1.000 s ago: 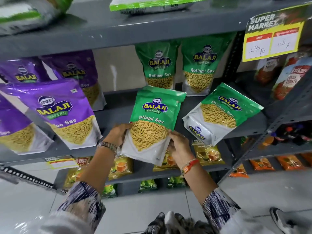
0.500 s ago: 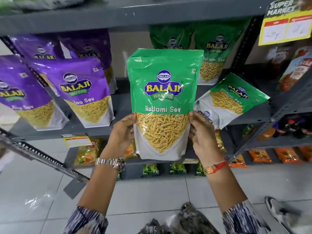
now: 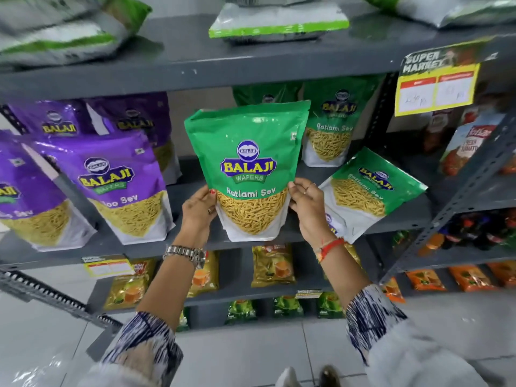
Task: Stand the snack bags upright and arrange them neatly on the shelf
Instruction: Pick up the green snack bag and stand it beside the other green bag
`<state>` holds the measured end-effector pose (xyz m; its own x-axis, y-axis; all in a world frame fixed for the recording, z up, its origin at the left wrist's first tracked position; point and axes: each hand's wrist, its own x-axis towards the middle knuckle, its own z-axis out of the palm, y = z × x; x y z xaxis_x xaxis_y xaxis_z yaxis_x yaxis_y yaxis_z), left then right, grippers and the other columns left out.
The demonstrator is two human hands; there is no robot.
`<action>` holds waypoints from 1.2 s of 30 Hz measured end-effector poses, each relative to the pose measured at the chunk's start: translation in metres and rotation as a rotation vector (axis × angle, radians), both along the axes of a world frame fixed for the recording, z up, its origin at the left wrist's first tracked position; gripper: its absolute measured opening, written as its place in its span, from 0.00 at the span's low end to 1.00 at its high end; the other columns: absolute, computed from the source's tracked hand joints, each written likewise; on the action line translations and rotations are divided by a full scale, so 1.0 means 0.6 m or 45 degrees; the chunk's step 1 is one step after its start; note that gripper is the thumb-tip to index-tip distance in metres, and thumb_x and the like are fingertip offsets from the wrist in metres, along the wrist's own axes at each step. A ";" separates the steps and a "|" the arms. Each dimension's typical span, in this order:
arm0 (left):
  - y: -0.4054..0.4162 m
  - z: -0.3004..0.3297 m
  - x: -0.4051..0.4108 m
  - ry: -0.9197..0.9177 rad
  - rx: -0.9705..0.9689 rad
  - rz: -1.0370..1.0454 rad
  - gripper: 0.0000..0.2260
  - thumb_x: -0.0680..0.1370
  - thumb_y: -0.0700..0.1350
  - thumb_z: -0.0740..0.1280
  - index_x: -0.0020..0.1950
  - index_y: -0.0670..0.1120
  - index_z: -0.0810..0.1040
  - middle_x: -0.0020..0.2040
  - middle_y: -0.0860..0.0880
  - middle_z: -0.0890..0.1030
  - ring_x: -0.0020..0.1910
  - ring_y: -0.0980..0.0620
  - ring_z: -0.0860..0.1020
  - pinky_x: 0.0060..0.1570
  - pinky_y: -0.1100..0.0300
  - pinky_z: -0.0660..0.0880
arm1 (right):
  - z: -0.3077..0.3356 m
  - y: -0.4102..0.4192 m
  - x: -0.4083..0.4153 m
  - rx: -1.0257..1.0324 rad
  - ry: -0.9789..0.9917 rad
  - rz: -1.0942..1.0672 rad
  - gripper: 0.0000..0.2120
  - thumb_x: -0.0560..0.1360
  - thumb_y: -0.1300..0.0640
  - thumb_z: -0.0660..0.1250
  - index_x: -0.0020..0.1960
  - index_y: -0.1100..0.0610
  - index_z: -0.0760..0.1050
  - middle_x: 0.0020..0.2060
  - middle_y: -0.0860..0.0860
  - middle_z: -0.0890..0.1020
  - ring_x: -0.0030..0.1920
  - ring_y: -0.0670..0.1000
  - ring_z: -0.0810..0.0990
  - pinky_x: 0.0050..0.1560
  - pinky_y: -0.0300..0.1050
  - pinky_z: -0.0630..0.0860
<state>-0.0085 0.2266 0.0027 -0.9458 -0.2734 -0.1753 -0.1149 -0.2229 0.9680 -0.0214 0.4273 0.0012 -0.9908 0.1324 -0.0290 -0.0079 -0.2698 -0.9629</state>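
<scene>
While purple Balaji Aloo Sev bags (image 3: 122, 188) stand upright at nine o'clock on the grey metal shelf (image 3: 195, 188), one cut off at the frame's left edge and more ranked behind them, the left hand (image 3: 198, 212) at the centre grips the left edge of a green Balaji Ratlami Sev bag (image 3: 248, 169), thumb on the front, fingers wrapped behind, a silver wristwatch (image 3: 185, 254) on the wrist below it. That bag is held upright, printed front toward the camera, its white base level with the shelf's front lip; whether it touches the board I cannot tell. On its other edge, the right hand (image 3: 308, 210) pinches the bag in the same way, thumb forward, with an orange-red thread band (image 3: 329, 245) at the wrist. Behind it, at twelve to one o'clock, two more green Ratlami Sev bags (image 3: 335, 121) stand upright at the back of the shelf. Toward three o'clock, just beside the right hand, another green Ratlami Sev bag (image 3: 371, 191) lies tilted, its top pointing to the upper right. Further right, at two o'clock, a yellow price tag (image 3: 437, 85) hangs from the upper shelf edge.
</scene>
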 end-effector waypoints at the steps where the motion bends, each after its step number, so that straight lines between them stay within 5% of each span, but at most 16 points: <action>1: 0.003 0.001 -0.012 0.002 -0.008 0.019 0.15 0.79 0.36 0.56 0.65 0.39 0.72 0.53 0.45 0.81 0.50 0.49 0.78 0.56 0.52 0.76 | -0.001 0.001 -0.012 0.022 0.009 0.007 0.05 0.77 0.64 0.59 0.50 0.59 0.73 0.43 0.50 0.80 0.48 0.49 0.79 0.64 0.57 0.73; 5: 0.011 -0.009 -0.040 -0.023 0.029 0.076 0.16 0.79 0.36 0.56 0.65 0.39 0.72 0.62 0.40 0.77 0.56 0.45 0.77 0.64 0.45 0.71 | -0.014 0.000 -0.042 0.060 0.020 0.037 0.07 0.78 0.65 0.58 0.48 0.56 0.72 0.43 0.49 0.80 0.47 0.47 0.78 0.60 0.53 0.74; 9: 0.018 -0.020 -0.045 0.004 0.037 0.074 0.15 0.79 0.36 0.56 0.65 0.39 0.71 0.60 0.41 0.77 0.53 0.48 0.77 0.63 0.49 0.72 | -0.032 -0.001 -0.058 0.112 0.003 0.036 0.08 0.78 0.65 0.58 0.47 0.53 0.72 0.48 0.55 0.80 0.52 0.53 0.78 0.63 0.57 0.73; 14: 0.024 -0.040 -0.051 0.119 0.078 0.313 0.15 0.76 0.34 0.61 0.64 0.38 0.72 0.55 0.43 0.80 0.48 0.52 0.78 0.55 0.57 0.76 | -0.034 0.000 -0.059 0.160 0.064 0.011 0.11 0.77 0.65 0.59 0.58 0.65 0.72 0.56 0.65 0.79 0.55 0.55 0.78 0.63 0.57 0.74; 18: 0.061 -0.048 -0.034 0.349 0.011 0.804 0.02 0.74 0.39 0.66 0.42 0.45 0.76 0.29 0.59 0.81 0.30 0.64 0.76 0.34 0.68 0.73 | -0.029 0.034 -0.051 0.274 0.127 -0.136 0.13 0.75 0.66 0.64 0.59 0.64 0.74 0.56 0.60 0.80 0.55 0.51 0.78 0.58 0.37 0.74; 20: 0.090 -0.051 -0.020 0.353 -0.030 0.901 0.10 0.74 0.44 0.67 0.33 0.48 0.73 0.24 0.56 0.75 0.24 0.61 0.70 0.29 0.64 0.69 | -0.027 0.072 -0.046 0.291 0.132 -0.280 0.12 0.73 0.68 0.64 0.57 0.65 0.75 0.54 0.60 0.80 0.52 0.51 0.79 0.56 0.35 0.75; 23: 0.155 -0.057 -0.007 0.435 -0.135 0.660 0.13 0.74 0.48 0.66 0.30 0.49 0.71 0.24 0.53 0.73 0.24 0.60 0.69 0.26 0.62 0.68 | -0.026 0.141 -0.048 0.342 0.092 -0.565 0.12 0.72 0.71 0.63 0.55 0.66 0.76 0.50 0.57 0.80 0.48 0.51 0.79 0.50 0.30 0.76; 25: 0.214 -0.056 -0.006 0.471 -0.285 0.340 0.11 0.74 0.46 0.66 0.31 0.49 0.73 0.26 0.55 0.77 0.26 0.59 0.73 0.30 0.60 0.71 | -0.042 0.186 -0.045 0.374 0.025 -0.772 0.11 0.72 0.69 0.64 0.54 0.65 0.76 0.49 0.54 0.79 0.50 0.53 0.80 0.54 0.40 0.77; 28: 0.302 -0.035 -0.030 0.495 -0.548 -0.156 0.06 0.75 0.48 0.63 0.40 0.50 0.78 0.36 0.54 0.81 0.36 0.57 0.78 0.38 0.62 0.73 | -0.068 0.231 -0.046 0.445 -0.086 -0.985 0.13 0.70 0.65 0.67 0.55 0.63 0.76 0.49 0.54 0.76 0.53 0.58 0.78 0.56 0.53 0.76; 30: 0.344 -0.025 -0.072 0.456 -0.753 -0.307 0.08 0.74 0.46 0.62 0.48 0.47 0.80 0.42 0.50 0.82 0.42 0.55 0.78 0.40 0.68 0.72 | -0.086 0.245 -0.048 0.317 -0.240 -1.046 0.15 0.70 0.65 0.68 0.57 0.65 0.73 0.47 0.58 0.76 0.50 0.57 0.77 0.50 0.50 0.74; 33: 0.383 -0.018 -0.148 0.179 -0.847 -0.311 0.09 0.71 0.41 0.63 0.47 0.41 0.80 0.44 0.40 0.84 0.45 0.44 0.82 0.47 0.57 0.77 | -0.144 0.274 -0.020 0.004 -0.617 -0.979 0.15 0.72 0.64 0.65 0.57 0.67 0.70 0.48 0.60 0.79 0.46 0.56 0.80 0.44 0.48 0.75; 36: 0.398 -0.012 -0.197 -0.097 -0.968 -0.496 0.05 0.67 0.40 0.64 0.36 0.38 0.76 0.45 0.32 0.81 0.47 0.38 0.80 0.41 0.50 0.74 | -0.172 0.283 0.017 -0.267 -0.843 -0.640 0.05 0.77 0.63 0.56 0.47 0.62 0.71 0.36 0.55 0.75 0.33 0.52 0.76 0.31 0.44 0.76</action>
